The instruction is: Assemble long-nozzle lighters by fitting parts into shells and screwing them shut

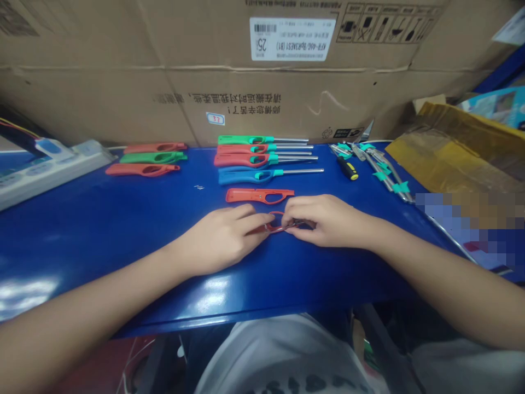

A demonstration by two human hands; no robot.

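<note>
My left hand [229, 236] has its fingers closed on a red lighter shell [277, 229] at the middle of the blue table. From the other side my right hand [324, 221] pinches at the same shell, its fingertips hiding the part they touch. Just behind the hands lies another red shell half [246, 195] with its inside facing up. Farther back, several assembled lighters lie in a row, among them a blue one [238, 175] and a green one [238, 140], their metal tubes pointing right.
Red and green shells [139, 169] lie at the back left beside a white power strip [61, 171]. At the back right are a black-and-yellow screwdriver [346, 167] and metal tubes with teal parts [383, 167]. A cardboard wall [143, 104] stands behind.
</note>
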